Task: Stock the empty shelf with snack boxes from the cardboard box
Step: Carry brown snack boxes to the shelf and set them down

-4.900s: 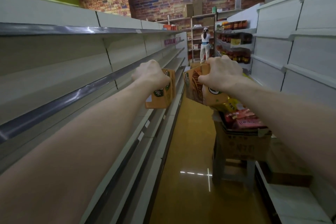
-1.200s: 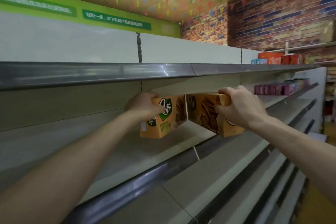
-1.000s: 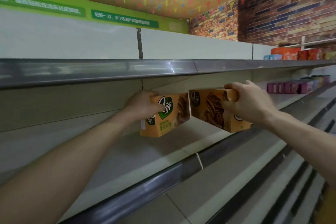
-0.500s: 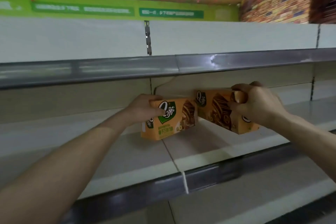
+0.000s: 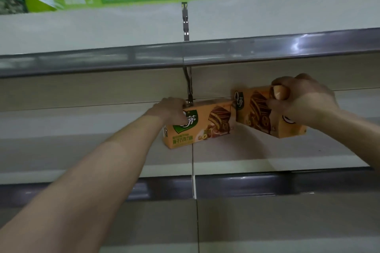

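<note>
The left snack box [image 5: 205, 127] and the right snack box [image 5: 259, 113] are orange, with a green badge and a chocolate cake picture. The left one sits on the pale shelf [image 5: 236, 160], and the left hand [image 5: 171, 110] grips its top corner. The right hand [image 5: 304, 100] grips the other, tilted, just beside it.

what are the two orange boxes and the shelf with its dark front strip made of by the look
Left snack box and right snack box: likely printed cardboard, slightly glossy; crisp folded edges, flat printed faces. Shelf: probably painted sheet metal, pale and matt; thin flat panels meeting at a seam. Front strip: dark and smooth with a faint sheen; plastic or metal, I cannot tell.
</note>
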`<state>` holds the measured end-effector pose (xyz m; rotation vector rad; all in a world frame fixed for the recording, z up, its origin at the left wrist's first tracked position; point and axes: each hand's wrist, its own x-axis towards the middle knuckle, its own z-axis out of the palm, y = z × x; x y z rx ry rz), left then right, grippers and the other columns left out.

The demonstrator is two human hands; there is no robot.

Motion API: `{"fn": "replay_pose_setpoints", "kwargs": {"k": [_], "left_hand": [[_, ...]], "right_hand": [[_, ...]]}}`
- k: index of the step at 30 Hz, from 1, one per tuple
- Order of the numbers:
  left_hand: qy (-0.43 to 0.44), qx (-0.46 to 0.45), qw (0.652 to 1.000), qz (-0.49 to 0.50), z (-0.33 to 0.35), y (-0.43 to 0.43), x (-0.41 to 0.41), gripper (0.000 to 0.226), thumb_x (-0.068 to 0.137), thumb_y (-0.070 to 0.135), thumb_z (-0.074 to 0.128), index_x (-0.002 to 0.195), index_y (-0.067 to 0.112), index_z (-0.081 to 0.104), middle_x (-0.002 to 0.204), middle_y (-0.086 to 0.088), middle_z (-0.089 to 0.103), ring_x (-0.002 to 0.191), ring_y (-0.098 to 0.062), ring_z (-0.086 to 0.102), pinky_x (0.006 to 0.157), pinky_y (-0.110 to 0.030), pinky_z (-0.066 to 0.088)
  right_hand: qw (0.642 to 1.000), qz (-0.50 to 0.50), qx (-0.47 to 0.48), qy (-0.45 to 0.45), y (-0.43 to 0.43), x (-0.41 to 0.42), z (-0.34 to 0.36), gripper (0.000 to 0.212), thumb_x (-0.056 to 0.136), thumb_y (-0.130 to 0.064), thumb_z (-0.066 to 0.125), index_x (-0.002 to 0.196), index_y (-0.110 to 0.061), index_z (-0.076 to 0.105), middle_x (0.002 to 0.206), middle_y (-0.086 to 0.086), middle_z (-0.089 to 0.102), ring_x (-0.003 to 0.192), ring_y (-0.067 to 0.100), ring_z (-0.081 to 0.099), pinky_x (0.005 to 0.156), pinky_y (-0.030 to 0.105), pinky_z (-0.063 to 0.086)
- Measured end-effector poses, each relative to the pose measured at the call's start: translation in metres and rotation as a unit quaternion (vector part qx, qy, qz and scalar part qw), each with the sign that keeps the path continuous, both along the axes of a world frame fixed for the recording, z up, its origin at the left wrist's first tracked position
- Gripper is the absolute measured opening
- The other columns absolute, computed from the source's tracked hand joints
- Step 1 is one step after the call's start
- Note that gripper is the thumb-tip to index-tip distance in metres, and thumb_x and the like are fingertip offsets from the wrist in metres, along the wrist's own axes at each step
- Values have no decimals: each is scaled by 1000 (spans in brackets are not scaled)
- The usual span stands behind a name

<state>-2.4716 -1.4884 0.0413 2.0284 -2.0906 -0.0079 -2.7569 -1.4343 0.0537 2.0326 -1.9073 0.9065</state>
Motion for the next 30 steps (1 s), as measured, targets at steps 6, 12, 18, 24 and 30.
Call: {"fn": "replay_pose_setpoints", "kwargs": {"k": [6,12,18,24,30], "left_hand": [[-125,-12,991,42,-13,-16,-29,87,78,44,70,151,25,25,140,-10,39,132,-31,34,106,-52,30],[-164,-70,984,20,-18,-24,-15,72,85,29,64,149,30,29,134,-8,45,126,-30,40,106,-57,29],[-196,-89,975,54,-34,-30,-18,78,86,23,60,152,24,19,144,-7,39,131,-29,38,101,-58,36],[-165,-55,984,25,-26,-37,-2,88,83,26,66,153,31,14,148,-6,35,134,-29,33,105,-59,28],[-205,-130,969,43,-33,-44,4,77,89,34,61,152,33,17,144,-7,37,130,-29,39,101,-52,35]], "right_hand": [[999,-14,7,28,3,29,15,41,87,-49,52,121,-26,55,97,6,40,83,29,45,72,32,37],[997,-20,31,61,9,41,18,46,89,-52,49,124,-22,52,99,7,37,83,25,40,71,32,35],[995,-16,59,77,10,46,15,48,89,-55,49,124,-22,51,110,10,47,84,27,42,71,33,38],[993,-25,58,101,12,45,22,46,89,-54,49,122,-23,53,99,7,42,84,27,44,72,32,37],[988,-23,58,141,13,64,26,49,87,-59,50,119,-23,53,95,5,38,84,26,43,72,31,38]]}}
